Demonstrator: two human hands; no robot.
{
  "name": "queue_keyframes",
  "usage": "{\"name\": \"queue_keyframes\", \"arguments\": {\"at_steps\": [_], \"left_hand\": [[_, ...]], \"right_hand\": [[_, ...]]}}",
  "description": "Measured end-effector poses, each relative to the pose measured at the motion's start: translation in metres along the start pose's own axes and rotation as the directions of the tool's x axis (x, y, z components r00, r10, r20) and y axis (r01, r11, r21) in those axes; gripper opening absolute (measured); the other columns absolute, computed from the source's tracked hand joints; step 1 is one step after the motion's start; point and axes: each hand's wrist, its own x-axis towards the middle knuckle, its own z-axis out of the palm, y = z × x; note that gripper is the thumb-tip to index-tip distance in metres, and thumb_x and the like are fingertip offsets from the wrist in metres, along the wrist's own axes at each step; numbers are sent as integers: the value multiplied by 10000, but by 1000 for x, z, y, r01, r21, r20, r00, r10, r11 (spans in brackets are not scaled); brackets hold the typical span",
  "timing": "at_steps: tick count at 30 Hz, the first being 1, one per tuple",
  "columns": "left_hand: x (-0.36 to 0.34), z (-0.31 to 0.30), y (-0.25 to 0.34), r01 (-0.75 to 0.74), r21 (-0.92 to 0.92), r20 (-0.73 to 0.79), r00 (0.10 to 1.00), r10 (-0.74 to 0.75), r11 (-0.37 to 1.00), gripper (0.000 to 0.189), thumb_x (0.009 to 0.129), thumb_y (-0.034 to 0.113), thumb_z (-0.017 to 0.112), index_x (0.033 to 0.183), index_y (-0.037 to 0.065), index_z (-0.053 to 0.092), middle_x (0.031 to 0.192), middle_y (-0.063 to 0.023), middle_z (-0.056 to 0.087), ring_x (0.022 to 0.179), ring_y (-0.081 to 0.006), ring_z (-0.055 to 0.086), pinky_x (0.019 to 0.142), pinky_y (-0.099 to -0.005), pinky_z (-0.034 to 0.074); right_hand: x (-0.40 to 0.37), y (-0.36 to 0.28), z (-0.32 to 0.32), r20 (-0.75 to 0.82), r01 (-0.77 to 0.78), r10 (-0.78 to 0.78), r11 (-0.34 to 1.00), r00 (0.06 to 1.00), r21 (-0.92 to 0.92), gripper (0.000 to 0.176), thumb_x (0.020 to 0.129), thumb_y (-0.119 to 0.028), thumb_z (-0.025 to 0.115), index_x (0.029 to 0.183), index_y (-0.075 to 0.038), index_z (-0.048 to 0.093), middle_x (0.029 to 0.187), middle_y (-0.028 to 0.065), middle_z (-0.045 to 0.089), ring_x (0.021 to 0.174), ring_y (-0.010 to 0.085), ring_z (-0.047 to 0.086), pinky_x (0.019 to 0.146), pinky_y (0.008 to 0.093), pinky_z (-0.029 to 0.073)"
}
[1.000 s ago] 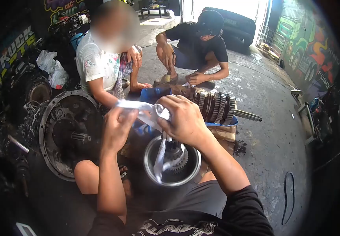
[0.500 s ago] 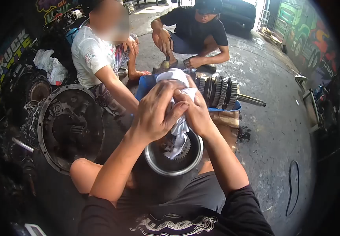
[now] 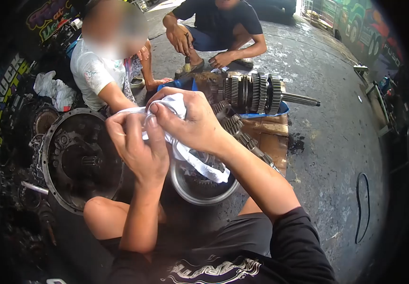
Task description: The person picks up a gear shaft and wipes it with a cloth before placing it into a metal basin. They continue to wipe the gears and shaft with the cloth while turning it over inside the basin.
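Head view: two bare hands meet around a white cloth (image 3: 176,105), a little above and left of the frame's centre.
Left hand (image 3: 140,146): fingers curled and closed on the cloth, thumb upright against it; whatever sits inside the curl cannot be seen.
Right hand (image 3: 192,118): fingers gripping the bunched part, thumb pressed across it; the back of the hand hides some of the folds.
Cloth tail: hangs down to the right below the hands, in front of a round metal drum (image 3: 205,200), and covers part of the opening; the gear inside is hard to make out.
Small gears (image 3: 234,125): a slanting row right of centre, its lower end hidden behind the right forearm.
Big gear shaft (image 3: 261,94): lies above the small gears, its bare end pointing right past the edge of a blue tray (image 3: 282,110).
Housing (image 3: 82,162): dark and round at left, its rim near the left forearm, inner detail lost in shadow.
Helpers: one in a white shirt (image 3: 88,71), forearm partly hidden behind the hands; one in a dark shirt (image 3: 218,21), head cut off by the top edge, holding a brush (image 3: 187,66).
Floor (image 3: 322,156): spreads down the right side beyond the brown board (image 3: 273,128); a black loop (image 3: 363,208) lies at lower right.
Corners: swallowed by the dark round border.
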Motion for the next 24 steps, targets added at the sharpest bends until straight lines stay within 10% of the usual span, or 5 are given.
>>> {"name": "queue_keyframes", "arguments": {"at_steps": [7, 10, 11, 18, 24], "left_hand": [[59, -18, -10, -49, -332, 184, 976, 116, 942, 569, 870, 185, 677, 1375, -3, 498, 1320, -189, 499, 1245, -303, 472, 1083, -410, 345], [62, 19, -16, 383, -684, 590, 791, 162, 620, 376, 909, 285, 646, 1159, 7, 606, 1066, -151, 672, 999, -264, 658, 879, -365, 495], [62, 23, -13, 31, -530, 449, 858, 250, 847, 418, 908, 358, 660, 1133, 7, 633, 1021, -143, 681, 970, -297, 667, 862, -376, 502], [54, 23, -37, -162, -735, 221, 860, 460, 658, 500, 868, 380, 719, 1199, 17, 629, 1151, -169, 660, 1056, -340, 639, 944, -426, 501], [70, 28, -37, -273, -702, 253, 767, 590, 658, 271, 827, 211, 704, 1004, 24, 620, 955, -137, 623, 936, -322, 630, 858, -405, 525]], "right_hand": [[6, 3, 13, -220, -17, -2, 997, 975, -82, 139, 908, -109, 623, 874, 18, 667, 658, 141, 641, 571, 205, 633, 585, 343, 498], [-1, 7, 23, -346, 86, -175, 963, 922, -257, 109, 886, -92, 638, 901, 13, 665, 744, 149, 671, 639, 220, 670, 621, 337, 511], [-8, 14, 21, -256, 50, -147, 935, 956, -350, 104, 872, -74, 631, 921, 16, 651, 835, 157, 692, 733, 245, 701, 670, 343, 523], [-9, 23, 36, -552, -76, 289, 924, 782, 375, 568, 1040, -516, 335, 1324, -45, 477, 1211, 112, 571, 1157, 231, 553, 1039, 384, 410], [-16, -18, 37, -481, -193, 309, 941, 821, 277, 597, 1052, -476, 330, 1454, -39, 395, 1365, 154, 519, 1264, 231, 516, 1089, 374, 391]]}}
